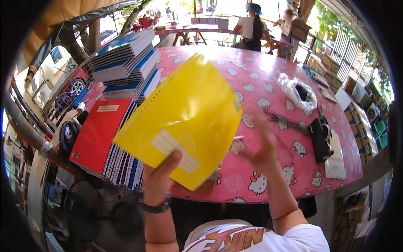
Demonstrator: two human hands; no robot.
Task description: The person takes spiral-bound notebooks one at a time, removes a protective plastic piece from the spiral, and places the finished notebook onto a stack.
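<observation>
My left hand (pixel 161 176) grips a yellow notebook cover (pixel 189 113) at its lower edge, thumb on top near the white label lines. A row of punched holes runs along the cover's left edge, with no coil visible in them. To the right of the cover, my right hand (pixel 261 147) is blurred by motion. Its thumb and fingers look apart, with nothing visible in them. A small pink stick-like thing (pixel 238 137) shows between the cover and that hand. Beyond my right hand lie dark spiral binding coils (pixel 283 121) on the table.
Red-covered spiral notebooks (pixel 100 134) are piled at left, with a tall stack of blue-covered ones (pixel 121 63) behind. On the pink patterned table (pixel 235 182) stand a black device (pixel 320 140) and a clear plastic bag (pixel 297 93). A person (pixel 252 29) sits at a far table.
</observation>
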